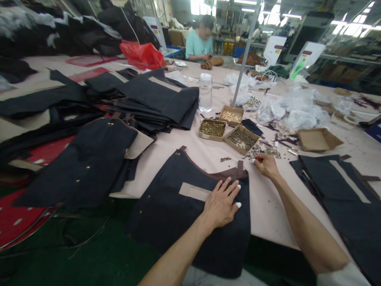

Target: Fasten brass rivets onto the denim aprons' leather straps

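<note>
A dark fabric piece (178, 214) with brown trim and a beige strip lies at the table's front edge, its lower part hanging over. My left hand (220, 202) rests flat on it with fingers spread, beside the beige strip (194, 191). White covers sit on some of the fingertips. To the right, my right hand (266, 165) is closed in a pinch just above the table, near loose metal rings (269, 151); whatever it pinches is too small to make out. A few small metal pieces (225, 159) lie beyond the fabric's upper edge.
Cardboard trays of metal fittings (212, 130), a phone (252, 126) and a water bottle (205, 93) stand farther back. Stacked dark pieces (160, 99) lie left, another stack (342, 186) right. A metal pole (245, 55) rises behind. A person (199, 41) sits across the table.
</note>
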Available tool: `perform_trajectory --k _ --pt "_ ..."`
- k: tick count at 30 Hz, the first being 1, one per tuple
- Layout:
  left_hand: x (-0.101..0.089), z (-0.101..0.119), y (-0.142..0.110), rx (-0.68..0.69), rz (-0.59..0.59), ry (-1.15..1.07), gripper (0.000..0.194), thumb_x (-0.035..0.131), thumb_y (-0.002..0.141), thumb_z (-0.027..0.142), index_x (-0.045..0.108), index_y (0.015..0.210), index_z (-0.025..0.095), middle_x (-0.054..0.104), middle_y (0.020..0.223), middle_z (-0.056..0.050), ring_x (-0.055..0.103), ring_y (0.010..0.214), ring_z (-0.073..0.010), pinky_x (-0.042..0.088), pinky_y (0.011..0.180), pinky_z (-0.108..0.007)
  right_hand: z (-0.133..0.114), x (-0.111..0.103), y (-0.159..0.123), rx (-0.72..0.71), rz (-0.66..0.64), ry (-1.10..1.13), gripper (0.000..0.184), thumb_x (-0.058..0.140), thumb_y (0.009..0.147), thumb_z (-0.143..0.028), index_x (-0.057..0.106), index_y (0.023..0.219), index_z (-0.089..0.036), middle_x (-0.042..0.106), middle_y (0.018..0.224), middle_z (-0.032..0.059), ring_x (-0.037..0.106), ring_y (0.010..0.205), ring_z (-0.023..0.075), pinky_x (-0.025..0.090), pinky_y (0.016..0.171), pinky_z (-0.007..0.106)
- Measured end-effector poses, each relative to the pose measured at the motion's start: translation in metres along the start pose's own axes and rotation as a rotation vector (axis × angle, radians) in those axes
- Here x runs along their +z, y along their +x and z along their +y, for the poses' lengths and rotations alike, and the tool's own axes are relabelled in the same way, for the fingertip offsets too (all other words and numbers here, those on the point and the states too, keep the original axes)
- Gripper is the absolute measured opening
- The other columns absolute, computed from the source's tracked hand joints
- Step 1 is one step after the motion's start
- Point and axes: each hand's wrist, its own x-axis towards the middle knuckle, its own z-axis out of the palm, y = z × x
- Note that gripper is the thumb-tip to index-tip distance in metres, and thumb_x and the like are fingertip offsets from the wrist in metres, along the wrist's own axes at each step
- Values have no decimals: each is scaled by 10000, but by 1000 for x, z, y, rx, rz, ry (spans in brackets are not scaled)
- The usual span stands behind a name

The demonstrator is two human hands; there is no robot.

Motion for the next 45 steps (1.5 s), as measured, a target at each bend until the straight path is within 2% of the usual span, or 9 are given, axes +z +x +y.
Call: perform_trajectory --k 7,15,22,27,31,36,45 --pt "1 0 -1 -6 6 -15 585 497 1015 475 449 1554 253 351 1685 3 204 1592 -266 206 1299 -486 -5 17 21 -12 -82 -144 167 608 787 -231 762 796 -166 741 768 92 660 777 233 453 719 286" --pt "3 3 -1 -3 24 -22 563 487 1008 456 479 1526 236 369 1675 -18 221 1582 -294 211 1287 -506 -1 12 29 -40 -230 -244 163 611 810 -235 705 713 -145 690 671 73 574 622 168 339 604 271" --pt "11 21 9 -62 39 20 496 555 897 329 593 1366 171 386 1660 -79 243 1557 -372 278 1240 -550 -18 7 15 -104 -211 -290 179 569 827 -240 639 682 -162 649 667 69 537 625 168 297 595 287" --pt "14 22 8 -66 56 38 502 531 915 341 580 1383 168 373 1666 -66 208 1570 -357 248 1257 -533 -38 -2 -18 -212 -275 -132 121 548 855 -263 630 814 -183 641 690 24 544 625 160 351 607 265" --pt "15 21 9 -66 54 44 523 539 906 348 577 1394 165 373 1665 -73 208 1569 -361 236 1257 -540 -45 1 -40 -248 -359 -66 103 553 862 -270 617 885 -193 640 699 9 538 617 158 366 615 262" --pt "16 22 9 -69 59 36 522 543 904 351 579 1390 165 357 1675 -52 209 1566 -374 230 1264 -528 -47 8 -42 -269 -376 -70 108 541 860 -248 627 888 -189 660 730 25 555 646 165 376 632 263" --pt "14 22 9 -73 64 26 512 526 916 355 580 1385 156 375 1664 -60 207 1566 -370 221 1270 -528 -46 6 -35 -222 -470 106 149 541 822 -268 652 859 -175 636 682 9 516 590 144 375 577 247"
